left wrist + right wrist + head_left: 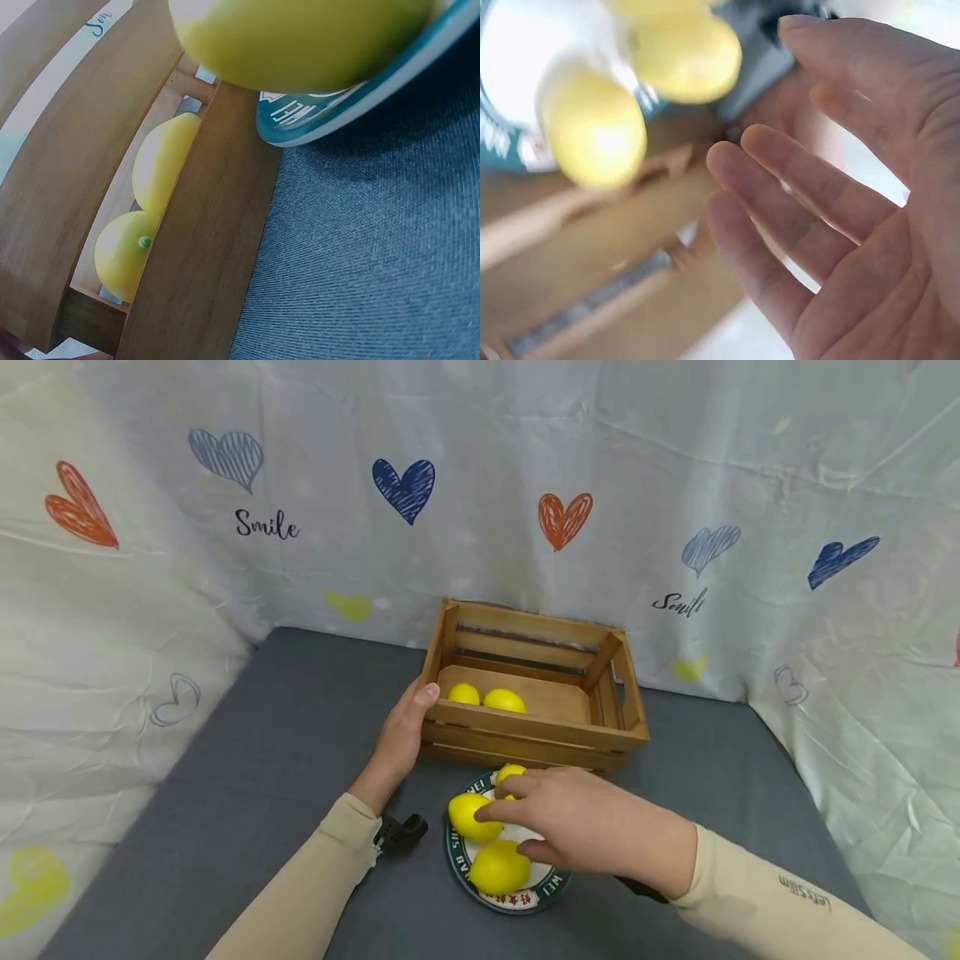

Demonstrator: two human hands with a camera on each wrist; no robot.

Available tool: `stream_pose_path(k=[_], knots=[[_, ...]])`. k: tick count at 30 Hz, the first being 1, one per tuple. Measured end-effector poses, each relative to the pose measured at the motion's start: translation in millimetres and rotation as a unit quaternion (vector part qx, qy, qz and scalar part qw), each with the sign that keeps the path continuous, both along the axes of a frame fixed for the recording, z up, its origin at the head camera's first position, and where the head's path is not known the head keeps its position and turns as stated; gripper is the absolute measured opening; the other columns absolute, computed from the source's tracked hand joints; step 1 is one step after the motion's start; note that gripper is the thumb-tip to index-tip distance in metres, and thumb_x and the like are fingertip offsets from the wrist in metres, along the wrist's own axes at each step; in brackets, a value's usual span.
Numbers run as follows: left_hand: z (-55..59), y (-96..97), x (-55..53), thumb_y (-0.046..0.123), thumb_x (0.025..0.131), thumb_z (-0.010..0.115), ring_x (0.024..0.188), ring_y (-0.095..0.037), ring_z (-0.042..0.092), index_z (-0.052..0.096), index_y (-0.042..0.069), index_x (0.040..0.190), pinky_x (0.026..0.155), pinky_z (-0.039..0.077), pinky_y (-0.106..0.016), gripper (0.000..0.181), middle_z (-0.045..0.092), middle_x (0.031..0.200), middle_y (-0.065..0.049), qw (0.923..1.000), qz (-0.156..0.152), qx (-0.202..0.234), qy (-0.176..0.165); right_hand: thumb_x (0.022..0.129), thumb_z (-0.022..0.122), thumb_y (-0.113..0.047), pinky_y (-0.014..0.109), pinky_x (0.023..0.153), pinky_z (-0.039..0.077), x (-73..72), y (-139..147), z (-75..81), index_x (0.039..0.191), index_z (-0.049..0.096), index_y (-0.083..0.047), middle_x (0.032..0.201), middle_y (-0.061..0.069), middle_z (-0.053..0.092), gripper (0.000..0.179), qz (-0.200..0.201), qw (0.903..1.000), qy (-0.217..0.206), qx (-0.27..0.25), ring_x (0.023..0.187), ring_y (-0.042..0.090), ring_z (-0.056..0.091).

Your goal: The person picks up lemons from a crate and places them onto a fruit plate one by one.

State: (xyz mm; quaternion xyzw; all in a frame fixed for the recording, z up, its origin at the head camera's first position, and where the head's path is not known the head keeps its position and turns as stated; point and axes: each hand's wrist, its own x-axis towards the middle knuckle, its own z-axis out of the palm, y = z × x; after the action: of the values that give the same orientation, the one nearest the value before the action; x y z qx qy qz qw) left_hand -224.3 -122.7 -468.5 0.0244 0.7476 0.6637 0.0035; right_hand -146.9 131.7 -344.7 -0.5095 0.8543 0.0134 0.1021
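Note:
My left hand [397,735] holds the near left corner of a slatted wooden crate [525,727], its thumb at the rim and its other fingers mostly hidden. Two yellow lemons, a left one [463,693] and a right one [504,700], lie inside; the left wrist view shows them through the slats. In front of the crate, a plate [512,900] with a dark green patterned rim bears three lemons: a back one [512,772], a left one [468,817] and a front one [499,868]. Over the plate hovers my right hand [573,818], fingers spread and palm bare in the right wrist view.
A dark grey cloth [262,827] covers the table. Behind and at both sides hangs a pale curtain [480,435] printed with hearts, close behind the crate. A black wrist device [401,833] juts from the left cuff beside the plate.

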Motion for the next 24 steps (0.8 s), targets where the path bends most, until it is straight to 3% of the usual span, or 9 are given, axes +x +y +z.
stream_pose_path(k=[6, 12, 19, 24], knots=[[-1.7, -1.8, 0.3, 0.066, 0.106, 0.041, 0.161, -0.035, 0.031, 0.022, 0.023, 0.174, 0.132, 0.020, -0.066, 0.083, 0.026, 0.179, -0.009, 1.0000, 0.005, 0.003, -0.002, 0.101, 0.078, -0.031, 0.025, 0.079, 0.060, -29.6, -6, 40.1, 0.144, 0.069, -0.029, 0.130, -0.008, 0.072, 0.043, -0.009, 0.9987, 0.009, -0.049, 0.088, 0.006, 0.065], [-1.0, 0.6, 0.5, 0.066, 0.106, 0.042, 0.163, -0.036, 0.030, 0.022, 0.021, 0.174, 0.133, 0.018, -0.065, 0.085, 0.027, 0.179, -0.010, 1.0000, 0.009, 0.002, -0.003, 0.101, 0.078, -0.029, 0.032, 0.087, 0.062, -61.7, -14, 64.8, 0.141, 0.071, -0.025, 0.125, -0.006, 0.072, 0.041, -0.031, 0.9966, 0.029, -0.071, 0.096, 0.011, 0.069], [-0.2, 1.0, 2.0, 0.067, 0.104, 0.044, 0.164, -0.038, 0.028, 0.022, 0.019, 0.174, 0.133, 0.016, -0.068, 0.087, 0.026, 0.179, -0.011, 0.9996, 0.021, -0.004, -0.019, 0.101, 0.078, -0.025, 0.042, 0.104, 0.061, -110.6, -22, 64.2, 0.142, 0.071, -0.022, 0.137, -0.004, 0.073, 0.042, -0.089, 0.9948, -0.015, -0.047, 0.122, 0.018, 0.071], [0.1, 1.1, 3.4, 0.067, 0.104, 0.045, 0.163, -0.039, 0.029, 0.023, 0.017, 0.174, 0.132, 0.017, -0.069, 0.089, 0.027, 0.179, -0.012, 0.9994, 0.028, -0.008, -0.016, 0.103, 0.075, -0.024, 0.044, 0.101, 0.061, -148.9, -21, 47.0, 0.144, 0.070, -0.018, 0.136, 0.003, 0.074, 0.041, -0.114, 0.9927, -0.031, -0.024, 0.118, 0.023, 0.072]])
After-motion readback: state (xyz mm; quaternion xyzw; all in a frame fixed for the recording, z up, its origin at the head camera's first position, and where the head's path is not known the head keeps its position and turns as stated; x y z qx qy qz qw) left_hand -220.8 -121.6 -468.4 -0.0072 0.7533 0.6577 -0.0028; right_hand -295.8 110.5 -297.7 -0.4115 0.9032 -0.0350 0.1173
